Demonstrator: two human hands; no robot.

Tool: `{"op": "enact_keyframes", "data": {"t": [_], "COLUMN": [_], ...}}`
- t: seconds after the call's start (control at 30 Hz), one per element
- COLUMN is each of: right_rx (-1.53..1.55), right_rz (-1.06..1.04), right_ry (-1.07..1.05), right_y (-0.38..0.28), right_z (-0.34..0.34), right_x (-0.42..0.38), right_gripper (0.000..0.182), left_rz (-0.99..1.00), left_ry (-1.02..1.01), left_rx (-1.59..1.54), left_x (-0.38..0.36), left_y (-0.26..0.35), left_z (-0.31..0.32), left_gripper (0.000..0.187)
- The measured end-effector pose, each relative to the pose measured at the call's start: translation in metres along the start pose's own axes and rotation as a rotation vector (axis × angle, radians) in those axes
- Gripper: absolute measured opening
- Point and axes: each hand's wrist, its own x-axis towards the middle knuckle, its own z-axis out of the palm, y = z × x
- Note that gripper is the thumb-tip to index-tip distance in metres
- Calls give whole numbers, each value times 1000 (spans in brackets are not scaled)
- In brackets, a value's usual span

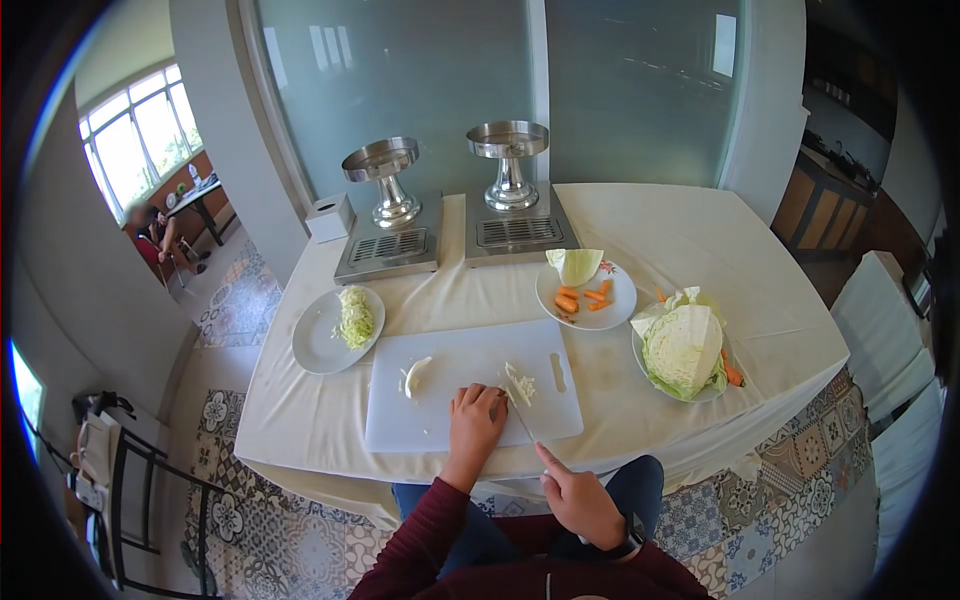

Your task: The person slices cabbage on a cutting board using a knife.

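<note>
My right hand [582,502] is closed around a knife [522,420], its index finger stretched along the top. The blade rests on the white cutting board [405,432], right beside my left fingertips. My left hand [476,424] is on the board with its fingers bent and close together, pressing on something hidden beneath them. Chopped cabbage shreds [520,384] lie just to the right of the blade. Farther left on the board is a pale curved cabbage piece [418,378] with small bits around it.
A plate [309,338] of shredded cabbage [356,318] stands left. Behind the board's right end, another plate [618,314] holds carrot pieces [567,302] and a cabbage leaf [575,265]. A cabbage [683,348] sits at right. Two metal stands [508,180] are at the back. Someone [155,230] sits far left.
</note>
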Motion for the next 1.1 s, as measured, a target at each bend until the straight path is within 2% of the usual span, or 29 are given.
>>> {"op": "enact_keyframes", "data": {"t": [0.73, 1.1], "right_rx": [-116, -103], "right_rz": [45, 5], "right_ry": [-68, -3], "right_y": [0, 5], "right_z": [8, 21], "right_x": [2, 36], "right_gripper": [56, 54], "left_rz": [7, 5], "left_ry": [22, 26], "left_rx": [3, 0], "left_x": [1, -1], "left_y": [1, -3], "left_z": [0, 3], "left_gripper": [10, 9]}}
